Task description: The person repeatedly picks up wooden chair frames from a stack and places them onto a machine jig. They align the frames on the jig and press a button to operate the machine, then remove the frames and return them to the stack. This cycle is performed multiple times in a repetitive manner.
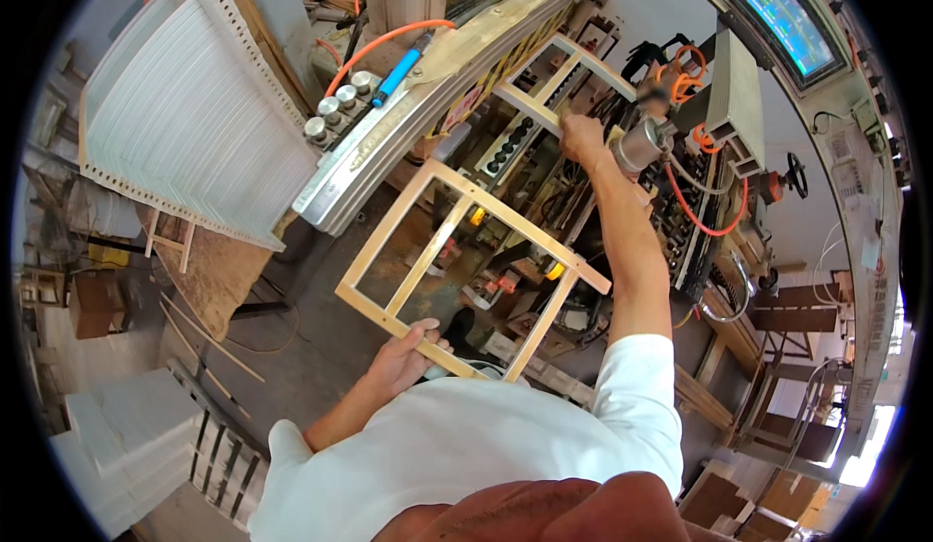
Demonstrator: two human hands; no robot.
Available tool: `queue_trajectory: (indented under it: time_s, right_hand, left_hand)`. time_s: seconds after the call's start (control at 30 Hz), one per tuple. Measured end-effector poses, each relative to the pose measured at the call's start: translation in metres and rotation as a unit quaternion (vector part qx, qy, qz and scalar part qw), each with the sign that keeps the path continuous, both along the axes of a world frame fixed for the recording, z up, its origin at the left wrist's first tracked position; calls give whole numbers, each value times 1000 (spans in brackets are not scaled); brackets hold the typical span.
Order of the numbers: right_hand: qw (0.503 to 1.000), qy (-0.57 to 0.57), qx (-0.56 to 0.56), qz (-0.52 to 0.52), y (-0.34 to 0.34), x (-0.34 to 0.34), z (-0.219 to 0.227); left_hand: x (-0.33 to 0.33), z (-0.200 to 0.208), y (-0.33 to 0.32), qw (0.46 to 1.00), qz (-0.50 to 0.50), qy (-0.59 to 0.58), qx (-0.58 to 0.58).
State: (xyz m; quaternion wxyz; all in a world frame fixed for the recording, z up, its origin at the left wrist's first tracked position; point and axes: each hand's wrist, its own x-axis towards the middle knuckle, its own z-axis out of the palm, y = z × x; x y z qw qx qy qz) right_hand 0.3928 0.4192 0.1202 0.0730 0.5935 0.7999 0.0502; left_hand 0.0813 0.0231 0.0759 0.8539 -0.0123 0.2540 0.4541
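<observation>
My left hand (397,359) is closed round the near rail of a pale wooden frame (389,223), thumb on top. The frame is roughly rectangular with one inner crossbar. It is held tilted in front of my body, over the gap beside the machine. My right arm reaches forward to a second wooden frame (528,105) of similar build, which lies at the machine. My right hand (583,140) is closed at that frame's near corner; its fingertips are partly hidden. A metal cylinder (639,145) stands just right of this hand.
A metal beam (364,168) with round knobs and a blue pen-like tool (397,77) crosses the upper left. Orange air hoses (714,226) loop on the right, below a lit control screen (789,29). White stacked parts (194,104) stand left; white blocks (131,435) sit lower left.
</observation>
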Motion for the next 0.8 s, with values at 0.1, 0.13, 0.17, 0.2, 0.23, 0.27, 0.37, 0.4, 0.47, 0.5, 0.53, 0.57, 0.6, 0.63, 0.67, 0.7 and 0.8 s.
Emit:
queue_trajectory:
  time_s: [0.1,0.13,0.17,0.2,0.23,0.27,0.37,0.4,0.47,0.5,0.53,0.57,0.6,0.63,0.67,0.7,0.8]
  right_hand:
    - [999,4,-24,-23,9,11,-9]
    - [1000,17,-4,-7,8,12,-11]
    - [999,30,16,7,6,15,-13]
    - [998,41,36,20,3,19,-15]
    - [996,37,75,29,-1,22,-17]
    - [998,23,53,15,-3,13,-12]
    - [992,-59,109,25,-17,-1,-5]
    - [991,-75,105,20,-19,-2,-2]
    - [988,-96,120,19,-22,2,2]
    - [985,-98,138,23,-25,4,2]
    - [982,-102,157,28,-25,5,3]
    - [983,-100,151,32,-27,5,5]
    - [984,-99,144,37,-28,4,9]
    - [985,-98,138,34,-31,7,11]
    - [983,-91,154,40,-31,9,8]
    - [981,-85,170,46,-30,9,6]
    - [981,-116,152,41,-29,10,9]
  left_hand:
    - [-27,-6,-18,1000,-1,-5,7]
    - [-36,-9,-20,1000,0,-4,16]
    - [-42,-8,-22,1000,5,-15,11]
    - [-48,-10,-26,1000,7,-14,-4]
    - [-54,-12,-29,1000,5,-9,-18]
    - [-60,-13,-31,999,9,-2,-31]
    - [-78,-34,-28,998,34,10,-50]
    - [-85,-44,-26,997,50,15,-51]
    - [-101,-64,-20,990,62,89,-89]
    - [-110,-78,-21,983,75,124,-109]
    - [-116,-94,-20,975,90,159,-128]
    - [-119,-103,-19,966,124,158,-160]
    - [-120,-111,-22,957,149,174,-177]
    - [-119,-113,-21,948,168,191,-192]
    - [-118,-119,-23,937,188,207,-207]
    - [-119,-130,-27,936,195,211,-205]
    - [-111,-159,-36,926,202,249,-197]
